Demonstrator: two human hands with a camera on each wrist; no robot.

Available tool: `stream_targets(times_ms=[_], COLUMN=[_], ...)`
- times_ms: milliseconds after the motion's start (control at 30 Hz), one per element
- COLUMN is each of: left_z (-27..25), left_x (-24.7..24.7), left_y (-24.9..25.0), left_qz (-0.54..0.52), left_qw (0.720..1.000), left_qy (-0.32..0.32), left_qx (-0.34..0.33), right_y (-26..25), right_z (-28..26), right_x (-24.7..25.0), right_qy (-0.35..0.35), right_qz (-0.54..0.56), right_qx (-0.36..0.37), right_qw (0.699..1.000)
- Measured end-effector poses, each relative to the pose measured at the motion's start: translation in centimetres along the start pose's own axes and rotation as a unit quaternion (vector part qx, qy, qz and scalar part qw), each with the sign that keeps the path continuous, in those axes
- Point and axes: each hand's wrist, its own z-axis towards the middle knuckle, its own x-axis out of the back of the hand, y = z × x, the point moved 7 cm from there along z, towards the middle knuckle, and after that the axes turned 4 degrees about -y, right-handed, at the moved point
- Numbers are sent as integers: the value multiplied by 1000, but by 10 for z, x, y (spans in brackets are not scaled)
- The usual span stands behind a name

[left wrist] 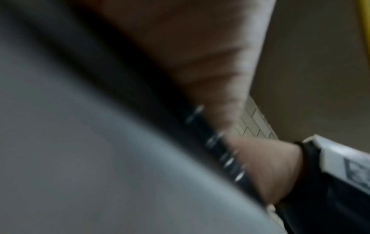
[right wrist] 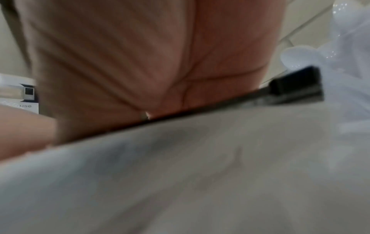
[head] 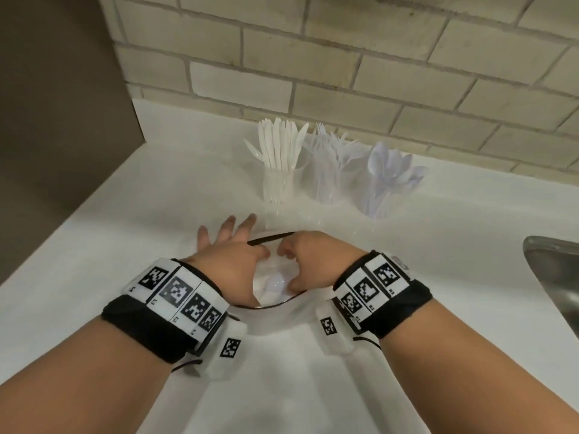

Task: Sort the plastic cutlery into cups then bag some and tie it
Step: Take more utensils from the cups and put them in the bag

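A clear plastic bag with a black zip rim [head: 271, 238] lies on the white counter between my hands, its mouth held open. My left hand [head: 232, 255] pinches the rim's left side with thumb and forefinger; its other fingers spread over the counter. My right hand [head: 310, 255] curls round the rim's right side. A white spoon [head: 277, 281] shows inside the bag. Behind stand three clear cups: knives [head: 279, 158], forks [head: 329, 164], spoons [head: 387, 180]. The blurred wrist views show the rim [left wrist: 220, 150] and its black slider [right wrist: 296, 85] against the hands.
A steel sink [head: 557, 277] opens at the right edge of the counter. A tiled wall [head: 344, 57] runs behind the cups, and a brown panel [head: 62, 104] closes off the left side.
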Motion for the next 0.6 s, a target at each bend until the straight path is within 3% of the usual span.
stream_targets(times_ms=[167,333,500,600], left_z=[-8,-4,-6,-6], left_x=[-6,-16,-10,-14], left_y=[-18,-15,-7,-9], left_qz=[23,25,-4,4], left_qw=[996,995,997,995], left_qy=[-14,-19,-16,-32], left_qx=[88,92,69,96], right_y=[5,6,5,5], right_z=[-1,5,7,5], right_x=[-16,-25,-25,-23], right_qy=[-63,-25,7,4], right_qz=[-27,-74,-59,-52], right_qx=[10,-35,-33,-32], right_qw=[998,996,998,998])
